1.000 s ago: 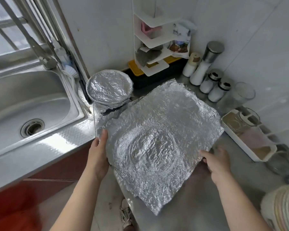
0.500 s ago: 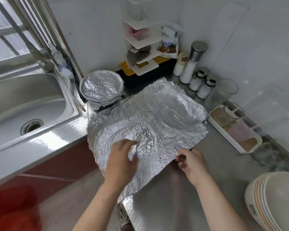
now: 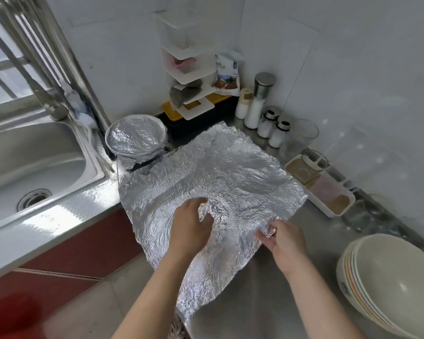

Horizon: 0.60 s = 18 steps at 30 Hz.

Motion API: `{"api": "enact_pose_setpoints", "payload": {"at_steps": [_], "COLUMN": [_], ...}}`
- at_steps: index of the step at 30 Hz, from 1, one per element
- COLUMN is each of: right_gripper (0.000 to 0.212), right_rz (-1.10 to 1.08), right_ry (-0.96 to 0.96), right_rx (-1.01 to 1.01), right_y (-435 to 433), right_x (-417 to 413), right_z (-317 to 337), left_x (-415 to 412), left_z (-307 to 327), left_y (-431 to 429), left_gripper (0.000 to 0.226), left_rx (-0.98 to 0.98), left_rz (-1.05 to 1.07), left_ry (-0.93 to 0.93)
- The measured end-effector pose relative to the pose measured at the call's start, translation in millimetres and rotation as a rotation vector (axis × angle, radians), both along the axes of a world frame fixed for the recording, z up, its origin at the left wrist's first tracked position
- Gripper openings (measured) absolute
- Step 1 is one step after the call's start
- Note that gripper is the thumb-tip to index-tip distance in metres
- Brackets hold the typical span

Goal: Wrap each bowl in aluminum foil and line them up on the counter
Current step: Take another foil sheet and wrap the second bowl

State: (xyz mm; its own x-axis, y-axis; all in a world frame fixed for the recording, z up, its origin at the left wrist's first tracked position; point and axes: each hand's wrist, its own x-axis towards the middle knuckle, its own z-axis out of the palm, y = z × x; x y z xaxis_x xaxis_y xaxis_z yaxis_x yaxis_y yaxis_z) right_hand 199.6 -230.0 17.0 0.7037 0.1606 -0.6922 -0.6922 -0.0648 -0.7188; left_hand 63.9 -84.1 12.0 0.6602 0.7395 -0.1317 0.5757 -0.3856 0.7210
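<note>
The foil sheet (image 3: 230, 182) lies crumpled on the steel table (image 3: 267, 302), its near left portion overhanging the table's near edge. The left hand (image 3: 190, 228) curls its fingers around a raised crease near the sheet's middle; the right hand (image 3: 285, 243) pinches the sheet's near right edge. Bare table remains between the sheet and the stacked bowls (image 3: 389, 280), which the frame cuts off at right. The wrapped bowl (image 3: 135, 138) stands just beyond the sheet's far left edge, beside the sink (image 3: 30, 162). Anything under the sheet is hidden.
</note>
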Motion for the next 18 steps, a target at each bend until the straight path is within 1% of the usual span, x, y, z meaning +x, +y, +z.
{"api": "enact_pose_setpoints", "payload": {"at_steps": [2,5,8,10,12,14,16,18], "right_gripper": [0.005,0.006,0.011,0.008,0.007,0.005,0.012,0.026], "right_rz": [0.096,0.238,0.305,0.343,0.402,0.467,0.525,0.573], "right_ry": [-0.031,-0.116,-0.222,-0.302,-0.373,-0.409,-0.445,-0.494], "right_rx": [-0.097,-0.228,-0.346,-0.431,-0.513,-0.587,-0.642,-0.677], "right_y": [-11.5,-27.6,-37.4,-39.4,-38.4,-35.4,-30.4,-23.4], "right_x": [-2.0,0.9,8.7,15.9,22.7,30.3,37.8,45.8], "right_z": [4.0,1.3,-9.0,-17.3,-24.8,-32.3,-36.7,-37.4], "left_x": [18.2,38.0,34.9,23.4,10.0,1.3,-2.3,-1.6], "left_z": [4.3,-4.2,-22.8,-35.0,-44.2,-49.4,-48.8,-46.6], "left_y": [17.9,36.2,45.2,44.7,40.1,37.5,36.5,36.9], "left_gripper": [0.041,0.043,0.049,0.051,0.049,0.050,0.058,0.063], "left_rx": [-0.038,-0.040,-0.030,-0.046,-0.067,-0.083,-0.100,-0.157], "left_rz": [0.065,0.078,0.122,0.149,0.172,0.201,0.210,0.218], "left_ry": [0.027,0.114,0.253,0.302,0.282,0.224,0.149,0.077]}}
